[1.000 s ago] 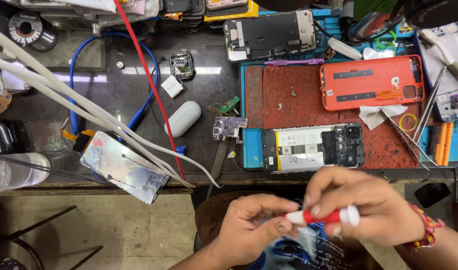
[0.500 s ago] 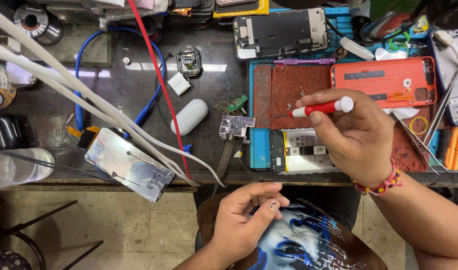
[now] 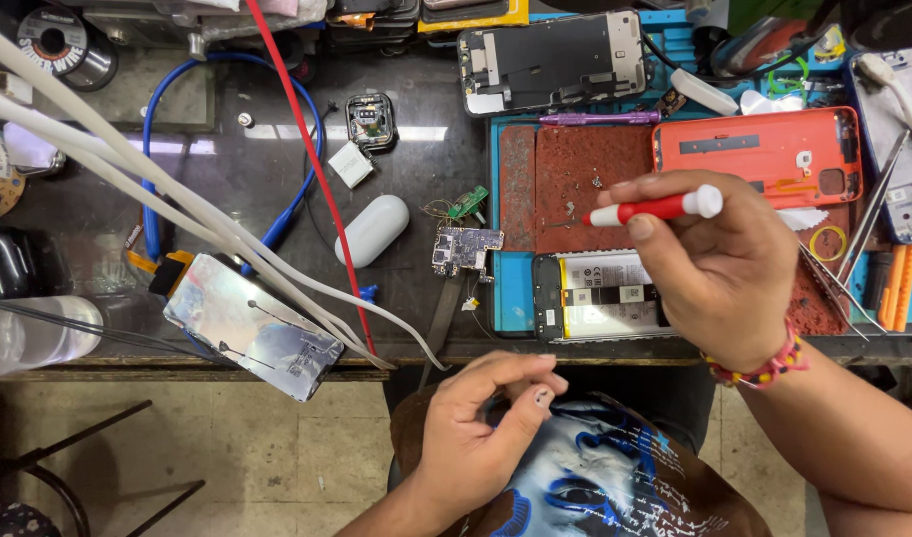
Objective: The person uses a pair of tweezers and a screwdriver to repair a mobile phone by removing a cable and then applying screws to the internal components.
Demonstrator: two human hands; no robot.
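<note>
My right hand (image 3: 727, 267) grips a red and white screwdriver (image 3: 655, 208) held level, tip pointing left over the red work mat (image 3: 567, 179). Under that hand lies an opened phone (image 3: 597, 298) with its battery showing. An orange phone back cover (image 3: 759, 149) rests just behind the hand. My left hand (image 3: 481, 430) hovers near my lap below the bench edge, thumb and fingertips pinched together; whether something tiny is between them cannot be told. A small circuit board (image 3: 461, 248) sits left of the opened phone.
A second opened phone frame (image 3: 552, 62) lies at the back. A white oval case (image 3: 372, 230), a silvery screen panel (image 3: 252, 325) overhanging the bench edge, blue, red and white cables (image 3: 158, 199), tweezers (image 3: 864, 224) at right, and a solder spool (image 3: 63, 45).
My right hand rose from my lap to the bench, carrying the screwdriver over the opened phone. My left hand stayed low and curled its fingers into a pinch.
</note>
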